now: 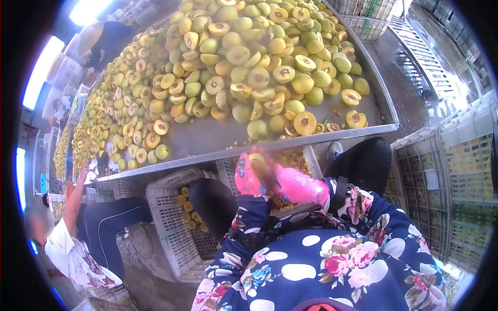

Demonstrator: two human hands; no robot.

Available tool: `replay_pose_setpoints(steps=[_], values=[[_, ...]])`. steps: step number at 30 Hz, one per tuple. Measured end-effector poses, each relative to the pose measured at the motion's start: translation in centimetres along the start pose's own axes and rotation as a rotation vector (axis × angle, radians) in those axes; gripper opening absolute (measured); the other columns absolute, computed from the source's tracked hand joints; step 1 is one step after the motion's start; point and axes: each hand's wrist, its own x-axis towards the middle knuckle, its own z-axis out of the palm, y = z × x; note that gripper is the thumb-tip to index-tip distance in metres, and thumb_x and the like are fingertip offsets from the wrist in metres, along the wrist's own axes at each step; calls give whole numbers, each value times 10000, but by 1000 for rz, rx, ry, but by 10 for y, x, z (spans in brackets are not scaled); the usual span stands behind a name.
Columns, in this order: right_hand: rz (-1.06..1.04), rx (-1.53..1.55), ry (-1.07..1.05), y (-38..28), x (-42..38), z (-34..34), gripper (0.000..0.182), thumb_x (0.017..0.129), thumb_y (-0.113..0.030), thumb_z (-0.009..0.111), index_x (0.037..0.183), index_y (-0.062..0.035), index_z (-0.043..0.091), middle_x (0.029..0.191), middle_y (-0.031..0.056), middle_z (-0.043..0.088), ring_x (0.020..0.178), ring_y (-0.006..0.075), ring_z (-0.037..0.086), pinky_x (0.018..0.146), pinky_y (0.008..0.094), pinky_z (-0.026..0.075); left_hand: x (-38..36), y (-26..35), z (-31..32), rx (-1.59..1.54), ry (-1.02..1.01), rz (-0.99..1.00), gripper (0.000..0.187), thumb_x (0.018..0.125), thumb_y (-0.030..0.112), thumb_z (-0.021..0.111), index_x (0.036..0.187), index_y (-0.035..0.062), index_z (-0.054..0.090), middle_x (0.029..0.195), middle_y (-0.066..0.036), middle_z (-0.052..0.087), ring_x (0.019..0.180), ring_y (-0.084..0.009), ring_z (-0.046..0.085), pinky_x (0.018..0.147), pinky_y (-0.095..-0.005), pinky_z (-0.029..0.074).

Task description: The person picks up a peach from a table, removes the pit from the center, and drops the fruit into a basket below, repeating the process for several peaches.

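Observation:
My left hand (247,175), in a pink glove, is closed around a yellow-green peach (262,167) that is smeared by motion. My right hand (303,185), also in a pink glove, is closed close beside it, its fingertips turned toward the fruit; whatever it grips is hidden. Both hands are just below the rim of a metal table (207,156), over a crate (310,158) between my knees with yellow pieces in it. Heaped on the table are several peach halves (304,123) with brown centres, along with whole-looking green-yellow peaches (257,129).
A white crate (155,207) with some peach pieces stands left of my leg. Stacked crates (423,186) rise on the right. At the left a person (78,233) reaches one hand to the table. Another person (109,41) leans over the far side.

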Motion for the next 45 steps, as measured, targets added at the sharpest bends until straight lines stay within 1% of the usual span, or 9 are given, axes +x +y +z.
replay_pose_setpoints(steps=[6, 9, 12, 15, 24, 34, 37, 43, 45], values=[[44, -10, -24, -2, 2, 1, 331, 803, -139, 494, 1035, 84, 415, 819, 249, 588, 771, 377, 591, 652, 427, 456, -10, -9, 10, 14, 58, 73, 364, 920, 297, 424, 1169, 34, 462, 1129, -112, 530, 957, -260, 543, 833, -374, 475], [22, -16, -42, 2, 3, -6, 309, 806, -162, 501, 994, 71, 425, 826, 250, 585, 793, 386, 585, 667, 426, 453, 6, 5, -21, 25, -194, -84, 382, 912, 250, 423, 1224, 29, 425, 1174, -160, 504, 1034, -298, 515, 898, -426, 434], [32, -24, -58, -7, 0, -11, 313, 804, -181, 513, 979, 64, 427, 822, 253, 581, 806, 393, 580, 669, 426, 451, -2, 38, -11, 68, -237, -327, 423, 901, 217, 420, 1273, 22, 373, 1200, -219, 473, 1084, -337, 480, 932, -468, 396], [50, 1, -36, -16, -2, -14, 318, 804, -188, 517, 981, 60, 428, 828, 257, 578, 805, 400, 576, 662, 428, 448, -2, 47, -15, -46, -249, -368, 405, 893, 191, 421, 1255, 14, 375, 1195, -261, 462, 1107, -362, 460, 929, -495, 390], [58, 56, 22, -32, -18, -11, 331, 809, -186, 506, 986, 81, 427, 866, 275, 563, 807, 416, 568, 661, 434, 443, -14, 30, 4, -21, -29, -161, 373, 909, 277, 451, 1186, 28, 428, 1146, -188, 517, 1034, -324, 514, 857, -460, 444], [70, 46, 62, -27, -18, -1, 322, 834, -209, 499, 992, 63, 431, 816, 262, 567, 789, 424, 564, 648, 446, 440, -18, 16, 13, -27, -3, -67, 349, 914, 314, 448, 1117, 34, 495, 1109, -108, 543, 962, -254, 543, 830, -393, 476], [-61, 10, 131, -13, -17, 8, 274, 791, -142, 558, 996, 18, 471, 683, 216, 556, 622, 340, 579, 539, 393, 430, -20, 10, 15, 5, 24, 11, 327, 911, 288, 459, 1101, 25, 498, 1095, -112, 548, 946, -249, 545, 816, -383, 481], [161, 407, -130, 10, -8, 10, 282, 834, -209, 505, 946, 33, 413, 714, 192, 556, 638, 311, 568, 582, 386, 456, -12, -4, -3, 72, 8, 101, 277, 906, 266, 457, 1063, 43, 506, 1095, -103, 544, 943, -251, 541, 827, -391, 481], [50, 244, -50, 20, -3, 22, 322, 780, -94, 533, 1064, 31, 447, 699, 145, 548, 609, 222, 545, 547, 340, 437, -11, -6, -4, 23, 24, 90, 261, 904, 252, 455, 1051, 43, 508, 1101, -103, 541, 953, -254, 536, 840, -395, 474]])
